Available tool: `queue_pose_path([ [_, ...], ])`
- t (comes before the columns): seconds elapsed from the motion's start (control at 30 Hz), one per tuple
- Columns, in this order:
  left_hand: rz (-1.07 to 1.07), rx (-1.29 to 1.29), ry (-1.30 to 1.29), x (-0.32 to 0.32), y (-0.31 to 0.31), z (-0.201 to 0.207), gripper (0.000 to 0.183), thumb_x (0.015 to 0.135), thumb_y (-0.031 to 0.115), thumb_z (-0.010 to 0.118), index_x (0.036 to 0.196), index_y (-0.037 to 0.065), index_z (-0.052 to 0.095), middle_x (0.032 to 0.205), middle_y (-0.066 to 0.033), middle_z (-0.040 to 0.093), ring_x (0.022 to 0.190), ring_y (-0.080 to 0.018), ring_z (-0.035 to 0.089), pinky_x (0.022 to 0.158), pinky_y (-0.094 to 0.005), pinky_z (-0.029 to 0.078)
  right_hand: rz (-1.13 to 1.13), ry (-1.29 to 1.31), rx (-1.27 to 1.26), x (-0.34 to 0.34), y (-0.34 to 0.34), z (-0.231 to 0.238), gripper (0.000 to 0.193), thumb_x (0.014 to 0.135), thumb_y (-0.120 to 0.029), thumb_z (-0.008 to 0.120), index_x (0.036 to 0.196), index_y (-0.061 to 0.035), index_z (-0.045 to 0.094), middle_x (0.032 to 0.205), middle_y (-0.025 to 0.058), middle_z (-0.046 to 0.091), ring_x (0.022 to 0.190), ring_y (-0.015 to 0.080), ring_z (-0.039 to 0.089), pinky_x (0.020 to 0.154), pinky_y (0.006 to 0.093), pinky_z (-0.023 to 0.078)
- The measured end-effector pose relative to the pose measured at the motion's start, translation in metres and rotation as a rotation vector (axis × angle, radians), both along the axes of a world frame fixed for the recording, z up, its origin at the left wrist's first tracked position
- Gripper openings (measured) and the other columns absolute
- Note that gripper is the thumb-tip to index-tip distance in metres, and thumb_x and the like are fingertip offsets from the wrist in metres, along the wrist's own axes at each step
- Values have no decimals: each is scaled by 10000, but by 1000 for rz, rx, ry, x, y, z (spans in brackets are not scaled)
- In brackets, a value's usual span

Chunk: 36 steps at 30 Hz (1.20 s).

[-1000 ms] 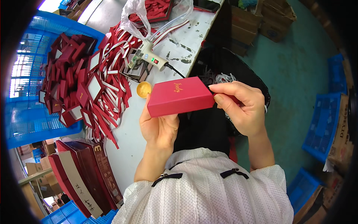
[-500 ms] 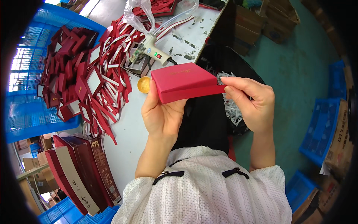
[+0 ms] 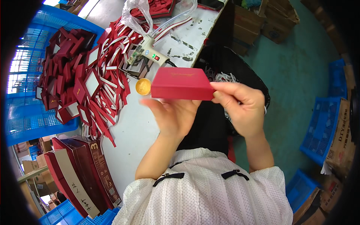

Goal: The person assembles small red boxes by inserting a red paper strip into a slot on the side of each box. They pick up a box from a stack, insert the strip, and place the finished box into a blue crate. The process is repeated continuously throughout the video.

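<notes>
A red lidded box (image 3: pixel 182 82) with gold script on top is held level above my lap. My right hand (image 3: pixel 243 107) pinches its right front corner between thumb and fingers. Under the box lies my left hand (image 3: pixel 170 116), palm up and slightly blurred. Its thumb stands away from the box's left corner, and its other fingers are mostly hidden beneath. Just left of the box, on the table, is a small round tub (image 3: pixel 143 87) of yellowish stuff. Behind it a pale glue gun (image 3: pixel 153 54) with a lit switch rests on a small box.
A pile of red and white strips (image 3: pixel 112 82) covers the table's left, beside a blue basket (image 3: pixel 26 82) of small red boxes. Large red cartons (image 3: pixel 80 176) stand at lower left. Paper shreds (image 3: pixel 225 77) fill a black bag at right; blue crates (image 3: pixel 318 129) line the floor.
The box has turned so its front side faces me squarely, and the loose strip end at its right corner no longer sticks out. My left thumb has come off the box; my right hand moved slightly left.
</notes>
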<state>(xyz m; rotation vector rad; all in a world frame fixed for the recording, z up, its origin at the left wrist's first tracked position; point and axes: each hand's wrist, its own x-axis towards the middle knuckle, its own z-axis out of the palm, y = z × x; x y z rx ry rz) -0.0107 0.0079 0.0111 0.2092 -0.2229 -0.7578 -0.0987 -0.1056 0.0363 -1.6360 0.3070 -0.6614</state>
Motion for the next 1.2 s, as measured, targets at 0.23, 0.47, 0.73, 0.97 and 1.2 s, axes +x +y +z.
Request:
queue_pose_path([
  [0.23,72,221,143,10,1,12,290,876,247,354,996,-3,439,1009,-147,518,930,-255,527,801,-404,452,-37,43,-207,-9,-17,-2,174,661,7,615,832,-26,620,612,81,573,495,112,516,446,210,380],
  [0.47,3,60,286,8,9,18,261,879,210,344,976,-13,439,992,-162,519,949,-281,518,821,-449,436,-181,-50,-357,6,-11,-4,144,663,-5,618,806,-23,612,591,94,556,490,159,518,451,231,386],
  [0.73,-53,15,267,5,13,20,285,881,208,336,1040,-11,424,1054,-175,486,1000,-292,484,856,-458,405,-160,15,-398,6,-10,-2,153,687,43,590,833,2,609,649,50,578,547,66,523,486,177,406],
  [0.97,-41,6,413,16,27,2,353,884,292,300,1032,-7,417,1035,-151,495,955,-268,514,816,-399,452,-83,-19,136,-3,-22,-6,297,684,4,619,970,-12,538,821,53,552,644,62,520,591,183,429],
  [1.2,-275,108,425,17,31,-29,391,877,314,276,1054,1,429,1003,-146,522,915,-252,538,709,-344,507,15,-79,87,-3,-2,-7,209,712,79,530,903,2,492,758,38,538,691,75,513,640,190,412],
])
